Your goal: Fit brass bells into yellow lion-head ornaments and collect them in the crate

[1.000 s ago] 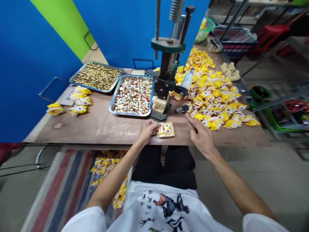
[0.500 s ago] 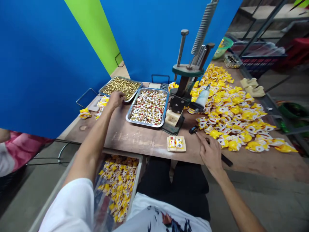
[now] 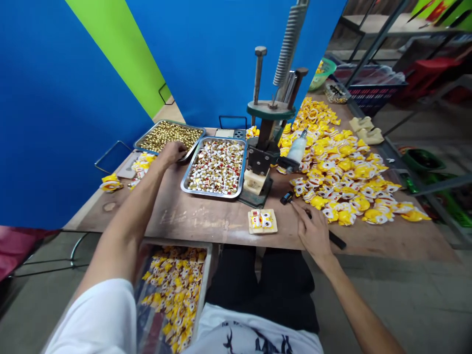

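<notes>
My left hand is at the near right edge of a metal tray of gold beads, its fingers curled and their tips hidden. My right hand rests on the table with its fingers round the handle of a small hammer; the black head points away from me. Between my hands a small yellow-and-white cartoon-animal piece lies face up on a cream block. A second metal tray holds many small white, red and gold parts.
A hand press with a tall spring stands behind the block. Beside it lies a bottle with a pointed nozzle. Yellow-and-white pieces are heaped on the right. More fill an open drawer or bin below the table edge.
The camera view has shifted, so the table items appear further left. My left hand stays by the bead tray, and my right hand keeps its hold on the hammer.
</notes>
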The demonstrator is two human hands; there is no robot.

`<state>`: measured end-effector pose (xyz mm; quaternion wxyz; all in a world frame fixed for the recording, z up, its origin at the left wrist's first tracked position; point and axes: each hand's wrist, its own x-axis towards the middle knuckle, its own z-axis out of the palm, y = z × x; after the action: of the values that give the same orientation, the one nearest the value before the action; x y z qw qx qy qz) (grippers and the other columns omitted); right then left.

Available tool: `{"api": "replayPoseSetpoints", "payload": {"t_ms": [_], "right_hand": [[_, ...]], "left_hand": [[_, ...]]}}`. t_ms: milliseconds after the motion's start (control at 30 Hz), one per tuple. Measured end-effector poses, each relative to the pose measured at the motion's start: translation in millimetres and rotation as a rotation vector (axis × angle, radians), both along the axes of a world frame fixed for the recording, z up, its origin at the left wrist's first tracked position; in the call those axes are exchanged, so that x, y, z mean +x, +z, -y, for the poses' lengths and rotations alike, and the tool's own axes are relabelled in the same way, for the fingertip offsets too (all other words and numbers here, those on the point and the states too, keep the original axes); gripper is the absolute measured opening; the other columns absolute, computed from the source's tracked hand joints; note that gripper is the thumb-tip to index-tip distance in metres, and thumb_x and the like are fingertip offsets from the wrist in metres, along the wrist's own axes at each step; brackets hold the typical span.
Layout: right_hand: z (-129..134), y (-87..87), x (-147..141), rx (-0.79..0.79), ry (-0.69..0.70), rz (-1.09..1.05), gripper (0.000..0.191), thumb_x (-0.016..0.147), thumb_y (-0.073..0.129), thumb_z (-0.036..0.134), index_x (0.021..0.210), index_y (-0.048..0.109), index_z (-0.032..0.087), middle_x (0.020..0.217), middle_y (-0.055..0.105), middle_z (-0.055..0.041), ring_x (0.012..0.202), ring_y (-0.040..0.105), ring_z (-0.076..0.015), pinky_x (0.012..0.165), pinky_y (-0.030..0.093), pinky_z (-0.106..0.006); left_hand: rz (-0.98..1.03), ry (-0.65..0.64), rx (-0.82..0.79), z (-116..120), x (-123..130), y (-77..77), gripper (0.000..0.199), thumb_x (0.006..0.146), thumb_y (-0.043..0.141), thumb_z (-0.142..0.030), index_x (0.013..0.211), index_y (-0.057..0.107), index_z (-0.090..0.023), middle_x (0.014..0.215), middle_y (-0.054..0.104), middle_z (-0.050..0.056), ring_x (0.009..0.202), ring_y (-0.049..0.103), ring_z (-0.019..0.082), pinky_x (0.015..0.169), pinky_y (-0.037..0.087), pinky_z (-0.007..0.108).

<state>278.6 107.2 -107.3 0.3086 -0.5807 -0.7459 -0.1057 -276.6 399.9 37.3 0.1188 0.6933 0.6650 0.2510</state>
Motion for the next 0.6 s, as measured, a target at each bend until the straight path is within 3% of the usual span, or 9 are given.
{"api": "replayPoseSetpoints", "payload": {"t_ms": [133,200,267,367,467,533,600], "right_hand": [[2.8,4.8,-1.5,-0.003,-0.004,-0.057,0.062,0.104,0.051,0.014,0.161,0.065,0.032,0.132,0.068,-0.0152,0.120,0.064,-0.0345,0.107,0.055,-0.056],[7.9,13.2,-5.3,0.001,0.017,-0.137,0.050,0.108,0.052,0.020,0.154,0.071,0.030,0.132,0.069,-0.0156,0.120,0.066,-0.0344,0.108,0.056,-0.058],[13.6,25.7,-12.4,-0.020,0.084,-0.254,0.041,0.111,0.056,0.027,0.147,0.075,0.030,0.132,0.070,-0.0152,0.122,0.068,-0.0340,0.111,0.057,-0.058],[17.2,46.0,-28.1,-0.143,0.264,-0.409,0.039,0.112,0.063,0.037,0.149,0.072,0.032,0.139,0.070,-0.0131,0.134,0.067,-0.0328,0.120,0.055,-0.056],[11.7,57.9,-43.9,-0.282,0.415,-0.438,0.048,0.110,0.070,0.047,0.156,0.066,0.032,0.148,0.070,-0.0116,0.143,0.064,-0.0330,0.126,0.051,-0.056],[5.6,59.3,-51.5,-0.345,0.484,-0.418,0.052,0.108,0.073,0.050,0.157,0.066,0.032,0.149,0.070,-0.0118,0.143,0.064,-0.0333,0.127,0.051,-0.057],[0.7,57.3,-55.3,-0.376,0.533,-0.415,0.050,0.108,0.074,0.050,0.154,0.069,0.031,0.148,0.070,-0.0122,0.141,0.065,-0.0326,0.126,0.052,-0.055]], "left_hand": [[0.084,0.119,0.180,25.4,6.7,9.8,0.022,0.090,0.079,-0.024,0.085,0.059,-0.019,0.081,0.064,-0.001,0.087,0.055,0.016,0.096,0.049,0.031],[0.171,0.153,0.298,56.2,15.8,9.7,0.025,0.094,0.080,-0.027,0.091,0.057,-0.018,0.086,0.065,-0.002,0.088,0.056,0.013,0.097,0.051,0.031],[0.315,0.077,0.356,103.5,35.8,3.1,0.033,0.088,0.089,-0.036,0.097,0.063,-0.018,0.091,0.069,-0.001,0.087,0.062,0.014,0.093,0.055,0.032],[0.582,-0.163,0.220,193.8,91.7,-20.0,0.041,0.076,0.098,-0.043,0.103,0.076,-0.022,0.095,0.078,0.004,0.088,0.072,0.021,0.090,0.061,0.038],[0.854,-0.209,-0.069,269.1,163.8,-54.4,0.024,0.078,0.095,-0.040,0.091,0.084,-0.024,0.095,0.082,0.009,0.088,0.077,0.024,0.092,0.063,0.040],[0.987,-0.154,-0.116,296.9,203.5,-77.1,0.019,0.075,0.096,-0.036,0.088,0.085,-0.025,0.095,0.082,0.008,0.088,0.077,0.023,0.088,0.064,0.037],[1.082,-0.098,-0.098,310.1,228.6,-94.6,0.019,0.075,0.096,-0.031,0.088,0.084,-0.026,0.095,0.081,0.007,0.089,0.077,0.022,0.087,0.064,0.034]]}}
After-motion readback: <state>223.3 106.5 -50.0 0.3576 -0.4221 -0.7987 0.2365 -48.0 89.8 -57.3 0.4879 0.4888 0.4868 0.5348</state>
